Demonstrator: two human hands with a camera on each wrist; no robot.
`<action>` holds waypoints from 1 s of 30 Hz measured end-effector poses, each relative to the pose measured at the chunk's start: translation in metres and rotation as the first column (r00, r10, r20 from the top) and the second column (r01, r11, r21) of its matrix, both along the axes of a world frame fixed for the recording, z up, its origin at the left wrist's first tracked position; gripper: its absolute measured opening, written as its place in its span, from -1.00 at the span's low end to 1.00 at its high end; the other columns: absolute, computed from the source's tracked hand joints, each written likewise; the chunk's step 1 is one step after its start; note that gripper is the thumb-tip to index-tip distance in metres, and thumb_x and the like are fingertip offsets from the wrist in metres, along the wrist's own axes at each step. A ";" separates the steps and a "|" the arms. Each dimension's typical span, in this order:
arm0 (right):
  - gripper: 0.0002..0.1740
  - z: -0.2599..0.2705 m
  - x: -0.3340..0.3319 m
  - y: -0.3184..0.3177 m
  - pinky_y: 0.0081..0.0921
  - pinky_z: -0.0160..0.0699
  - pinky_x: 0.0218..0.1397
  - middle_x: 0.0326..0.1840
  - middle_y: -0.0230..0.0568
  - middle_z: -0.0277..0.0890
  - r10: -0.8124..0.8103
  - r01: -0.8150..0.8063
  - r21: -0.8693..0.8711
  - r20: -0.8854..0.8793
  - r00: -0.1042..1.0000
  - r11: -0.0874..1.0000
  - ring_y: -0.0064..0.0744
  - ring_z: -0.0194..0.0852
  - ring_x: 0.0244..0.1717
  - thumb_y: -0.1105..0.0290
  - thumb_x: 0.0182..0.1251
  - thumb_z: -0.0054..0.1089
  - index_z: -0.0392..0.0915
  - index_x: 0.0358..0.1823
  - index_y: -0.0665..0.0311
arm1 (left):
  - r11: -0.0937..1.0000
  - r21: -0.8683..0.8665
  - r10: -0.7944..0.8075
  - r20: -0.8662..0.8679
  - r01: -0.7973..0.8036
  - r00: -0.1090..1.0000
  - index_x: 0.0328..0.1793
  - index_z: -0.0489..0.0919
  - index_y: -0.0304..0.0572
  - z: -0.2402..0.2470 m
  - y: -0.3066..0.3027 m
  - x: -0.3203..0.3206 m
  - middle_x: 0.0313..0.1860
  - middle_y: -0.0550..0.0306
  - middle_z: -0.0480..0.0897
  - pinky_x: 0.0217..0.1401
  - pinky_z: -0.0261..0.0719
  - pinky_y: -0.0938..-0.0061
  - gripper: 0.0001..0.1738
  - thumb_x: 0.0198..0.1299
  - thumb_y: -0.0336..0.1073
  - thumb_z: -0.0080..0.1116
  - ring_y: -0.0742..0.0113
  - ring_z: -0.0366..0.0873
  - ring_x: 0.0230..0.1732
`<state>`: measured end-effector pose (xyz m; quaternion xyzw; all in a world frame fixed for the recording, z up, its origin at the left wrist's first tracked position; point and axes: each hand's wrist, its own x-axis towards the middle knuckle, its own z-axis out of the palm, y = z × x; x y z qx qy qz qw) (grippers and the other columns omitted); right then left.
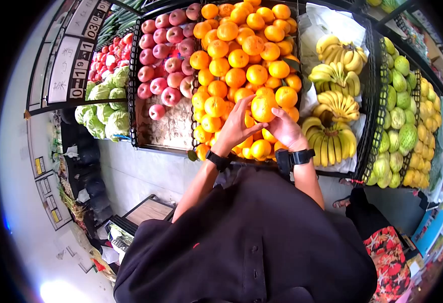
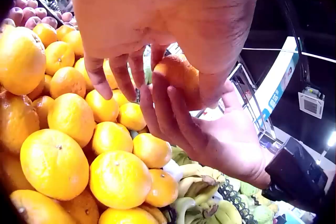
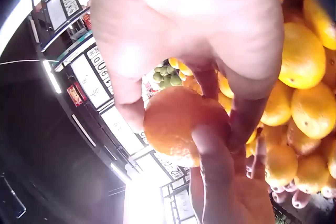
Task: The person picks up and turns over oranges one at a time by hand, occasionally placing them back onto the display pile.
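Both hands meet around one orange [image 1: 264, 107], lifted over a slanted pile of loose oranges [image 1: 235, 77]. My left hand [image 1: 237, 127] grips its left and lower side; in the right wrist view the left thumb [image 3: 207, 145] presses on the peel. From the other side my right hand [image 1: 288, 132] holds the same fruit, fingers and thumb spread round it. The left wrist view shows the held orange [image 2: 181, 79] partly hidden between the fingers of both hands. Each wrist wears a black strap.
Left of the pile lie red apples [image 1: 173, 64] in a black-edged bin, with cabbages [image 1: 102, 103] beyond. To the right are banana bunches [image 1: 334, 144], green melon-like fruit [image 1: 397, 108] and yellow fruit [image 1: 423, 136]. Another person's patterned clothing [image 1: 389, 262] shows at the lower right.
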<state>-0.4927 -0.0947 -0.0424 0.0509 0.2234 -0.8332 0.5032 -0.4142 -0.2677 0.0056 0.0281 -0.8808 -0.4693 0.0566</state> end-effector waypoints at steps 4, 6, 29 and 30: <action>-0.41 0.014 0.039 -0.013 -0.43 0.58 0.15 0.18 -0.29 0.58 -0.028 0.025 0.045 0.057 0.998 0.999 -0.37 0.57 0.16 0.10 0.40 0.32 0.42 0.35 0.20 | 0.997 0.067 0.038 0.007 -0.039 0.999 0.50 0.33 -0.27 0.009 -0.002 0.035 0.32 -0.18 0.49 0.39 0.47 0.17 -0.05 0.06 -0.08 0.58 -0.11 0.49 0.32; -0.42 0.019 0.050 -0.015 -0.43 0.61 0.12 0.16 -0.29 0.58 0.008 -0.013 0.081 0.056 0.998 0.997 -0.32 0.62 0.10 0.15 0.39 0.37 0.42 0.33 0.22 | 0.999 0.009 0.043 -0.051 -0.042 0.998 0.48 0.34 -0.24 0.003 -0.006 0.050 0.33 -0.19 0.48 0.31 0.55 0.18 -0.09 0.05 -0.14 0.58 -0.12 0.50 0.32; -0.12 -0.037 0.010 -0.139 -0.17 0.44 0.40 0.31 0.27 0.48 0.496 0.670 0.553 -0.813 0.304 0.496 0.13 0.47 0.34 0.07 0.17 0.54 0.34 0.40 0.38 | 0.950 -0.274 0.107 -0.159 -0.148 0.982 0.44 0.38 -0.25 -0.080 -0.117 -0.003 0.20 -0.20 0.60 0.15 0.62 0.04 -0.26 0.10 -0.27 0.33 -0.19 0.61 0.15; -0.11 -0.043 0.013 -0.139 -0.16 0.38 0.46 0.37 0.30 0.42 0.541 0.679 0.539 -0.805 0.243 0.498 0.17 0.39 0.40 0.10 0.20 0.52 0.30 0.44 0.39 | 0.953 -0.265 0.114 -0.139 -0.148 0.984 0.45 0.38 -0.23 -0.087 -0.118 0.001 0.23 -0.18 0.59 0.18 0.60 0.04 -0.26 0.11 -0.26 0.33 -0.19 0.60 0.16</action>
